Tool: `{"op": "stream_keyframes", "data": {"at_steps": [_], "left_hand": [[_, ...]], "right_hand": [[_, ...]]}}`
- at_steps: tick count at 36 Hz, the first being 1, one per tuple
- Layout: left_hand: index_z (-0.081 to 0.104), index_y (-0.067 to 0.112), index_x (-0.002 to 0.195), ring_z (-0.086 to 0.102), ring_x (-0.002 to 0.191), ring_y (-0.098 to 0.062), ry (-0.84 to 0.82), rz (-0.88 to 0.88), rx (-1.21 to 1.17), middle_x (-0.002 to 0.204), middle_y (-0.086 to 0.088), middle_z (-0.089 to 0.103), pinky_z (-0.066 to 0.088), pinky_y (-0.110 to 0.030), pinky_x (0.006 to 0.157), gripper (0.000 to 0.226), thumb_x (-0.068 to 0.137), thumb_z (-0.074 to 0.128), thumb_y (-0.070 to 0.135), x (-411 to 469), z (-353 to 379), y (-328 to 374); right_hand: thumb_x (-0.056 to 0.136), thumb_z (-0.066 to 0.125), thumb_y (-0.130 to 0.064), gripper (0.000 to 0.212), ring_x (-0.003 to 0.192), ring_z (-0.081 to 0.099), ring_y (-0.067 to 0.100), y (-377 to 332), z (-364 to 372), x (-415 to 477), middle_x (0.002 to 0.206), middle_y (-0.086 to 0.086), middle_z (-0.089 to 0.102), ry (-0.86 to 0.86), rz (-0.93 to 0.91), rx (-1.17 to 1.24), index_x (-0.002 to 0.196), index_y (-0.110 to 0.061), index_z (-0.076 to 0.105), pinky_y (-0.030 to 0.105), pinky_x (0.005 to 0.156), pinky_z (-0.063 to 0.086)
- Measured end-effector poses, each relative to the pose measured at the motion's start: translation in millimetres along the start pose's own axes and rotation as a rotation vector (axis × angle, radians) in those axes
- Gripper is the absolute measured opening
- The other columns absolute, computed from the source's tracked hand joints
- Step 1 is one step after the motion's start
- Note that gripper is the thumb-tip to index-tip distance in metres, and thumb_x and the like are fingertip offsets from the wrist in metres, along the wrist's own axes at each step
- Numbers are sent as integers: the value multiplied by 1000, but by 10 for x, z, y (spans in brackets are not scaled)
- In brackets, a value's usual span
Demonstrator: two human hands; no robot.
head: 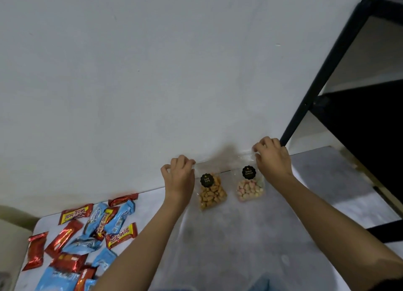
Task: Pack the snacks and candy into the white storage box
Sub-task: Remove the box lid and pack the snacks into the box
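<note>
We count two clear bags. The bag of brown snacks (211, 193) and the bag of pink and white candy (250, 188) are side by side at the far edge of the table (239, 236), close to the wall (152, 61). Each bag carries one round black sticker (205, 180) near its top, so two stickers in all.

The left hand (180, 177) pinches the upper left corner of the brown snack bag between thumb and forefinger, its other fingers curled. The right hand (272, 157) pinches the clear top of the candy bag with its fingertips bunched together. Both bags hang below the hands; we cannot tell whether their bottoms touch the table.

At the near left corner of the table lies a loose pile of wrapped bars, well apart from the bags. We count about eight red bars (75, 214) and about six blue bars (120, 216). They overlap one another, and some are cut off by the lower edge of the view, so the count is rough.

One black shelf frame (327, 72) stands at the right, its upright post just beside the right hand. Both forearms cross the middle of the table and hide part of it.
</note>
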State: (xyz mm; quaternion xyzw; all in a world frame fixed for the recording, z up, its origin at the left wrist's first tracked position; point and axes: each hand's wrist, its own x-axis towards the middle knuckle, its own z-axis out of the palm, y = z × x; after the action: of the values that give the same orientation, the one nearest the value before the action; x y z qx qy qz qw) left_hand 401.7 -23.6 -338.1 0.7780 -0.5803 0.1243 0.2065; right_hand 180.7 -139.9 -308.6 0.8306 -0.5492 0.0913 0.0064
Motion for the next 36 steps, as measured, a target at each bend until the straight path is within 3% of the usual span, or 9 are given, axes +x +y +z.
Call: {"op": "stream_keyframes", "data": {"at_steps": [3,8,13,17,21,24,27,32,36], "left_hand": [[69,20,80,55,72,-20,15,-10,13,77,3,58,41,-35,69,30,59,81,1,19,30,-10],[65,21,67,48,67,-20,16,-5,75,70,3,52,36,-32,66,25,60,82,3,51,107,-35],[64,23,66,46,66,-19,22,-16,77,69,4,51,34,-30,65,24,62,82,7,59,118,-35],[64,20,72,51,67,-20,-2,-23,-34,73,2,54,37,-30,62,22,66,80,6,22,52,-11],[64,12,81,57,72,-26,-52,0,-229,81,-4,60,43,-34,58,12,76,72,5,-21,-48,-24],[61,6,87,60,75,-25,-153,10,-434,84,-6,64,51,-38,65,4,86,60,3,-47,-115,-48],[59,5,88,57,76,-16,-195,24,-605,83,-4,62,50,-31,71,4,90,55,4,-70,-219,-67],[64,3,102,58,86,-17,-220,102,-585,94,-7,64,39,-14,79,20,93,49,11,-76,-509,-95],[65,7,104,55,89,-13,-235,122,-595,98,-3,61,40,-19,80,22,95,46,11,-78,-950,-283]], "right_hand": [[88,52,-4,18,100,51,30,4,59,27,103,6,61,32,8,3,99,-12,65,38,74,39],[85,55,-1,13,91,54,32,-5,146,57,91,8,65,72,18,28,88,-8,65,37,67,36],[83,56,3,14,84,54,33,0,223,72,83,9,64,86,17,19,79,-7,64,35,62,33],[87,55,-2,12,87,55,30,10,216,18,87,6,64,97,2,81,82,-9,63,38,68,38],[92,46,-6,13,96,51,24,15,148,-78,92,1,62,70,-6,286,84,-11,56,35,78,32],[94,45,-8,12,85,51,22,1,18,-166,82,-1,59,66,-25,372,85,-10,53,31,74,27],[94,48,-8,9,76,49,19,-32,-155,-272,77,-6,53,56,-53,442,86,-9,53,28,71,27],[89,53,-1,12,83,57,24,-170,-426,-408,85,4,67,108,-41,489,91,-6,64,30,73,40],[90,51,0,15,88,57,23,-463,-741,-489,89,6,66,129,-28,502,92,-4,65,28,77,41]]}}
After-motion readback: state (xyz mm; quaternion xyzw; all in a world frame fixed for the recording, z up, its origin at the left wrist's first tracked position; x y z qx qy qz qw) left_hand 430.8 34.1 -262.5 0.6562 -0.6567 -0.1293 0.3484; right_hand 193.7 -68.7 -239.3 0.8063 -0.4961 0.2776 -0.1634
